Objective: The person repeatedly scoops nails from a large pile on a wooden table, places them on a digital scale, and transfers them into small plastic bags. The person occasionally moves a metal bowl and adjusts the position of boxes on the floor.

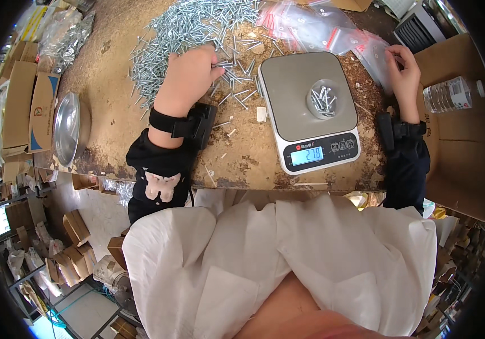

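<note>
1. Here: left hand point(188, 73) palm down at the near edge of the screw pile point(191, 28), fingers curled narrow around a few screws at the fingertips.
2. Probably hard, small, light singly, heavy in bulk; sharp-tipped and prone to roll, so best pinched by the shanks in a small bunch.
3. Right hand point(405, 70) pinching the edge of a clear zip bag point(375, 51): thin, limp, likely slippery.
4. Between both hands, a scale point(310, 107) bearing a small clear cup of screws point(322, 99).

Left hand point(188, 73) fingertips hidden among screws point(197, 28); bottle point(451, 93) partly cut off.
</note>
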A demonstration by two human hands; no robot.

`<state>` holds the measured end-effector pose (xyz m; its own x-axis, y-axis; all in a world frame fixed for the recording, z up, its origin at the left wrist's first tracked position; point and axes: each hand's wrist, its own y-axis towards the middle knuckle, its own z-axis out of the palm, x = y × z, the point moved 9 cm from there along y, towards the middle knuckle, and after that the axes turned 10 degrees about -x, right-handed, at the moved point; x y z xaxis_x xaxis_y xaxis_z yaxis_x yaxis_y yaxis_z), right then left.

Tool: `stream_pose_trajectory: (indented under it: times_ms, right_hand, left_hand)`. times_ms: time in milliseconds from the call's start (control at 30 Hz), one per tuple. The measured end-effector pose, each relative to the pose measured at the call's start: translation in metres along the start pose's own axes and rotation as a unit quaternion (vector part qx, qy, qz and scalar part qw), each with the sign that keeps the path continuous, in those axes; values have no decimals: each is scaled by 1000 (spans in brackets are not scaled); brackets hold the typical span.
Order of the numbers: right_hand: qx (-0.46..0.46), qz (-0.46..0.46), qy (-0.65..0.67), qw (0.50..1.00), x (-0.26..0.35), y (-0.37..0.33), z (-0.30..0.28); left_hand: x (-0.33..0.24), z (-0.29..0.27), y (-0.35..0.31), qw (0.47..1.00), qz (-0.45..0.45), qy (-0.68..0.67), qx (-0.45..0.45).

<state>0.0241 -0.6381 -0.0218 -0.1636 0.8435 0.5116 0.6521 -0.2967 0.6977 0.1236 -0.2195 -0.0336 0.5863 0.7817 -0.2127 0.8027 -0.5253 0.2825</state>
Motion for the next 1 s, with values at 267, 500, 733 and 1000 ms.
stream_pose_trajectory:
  times_ms: [267,500,733,1000]
  right_hand:
    - [-7,-40,8,999,35,1,-4]
    - [4,-47,6,999,45,-1,-4]
    - [9,-40,-1,999,58,-3,-5]
    - [24,-47,6,999,65,-2,-2]
  left_hand:
    - [9,5,6,993,36,-112,-3]
    - [2,4,5,995,47,-87,-24]
    - [-11,1,8,991,70,-111,-14]
    - [-13,-9,0,987,52,-149,-17]
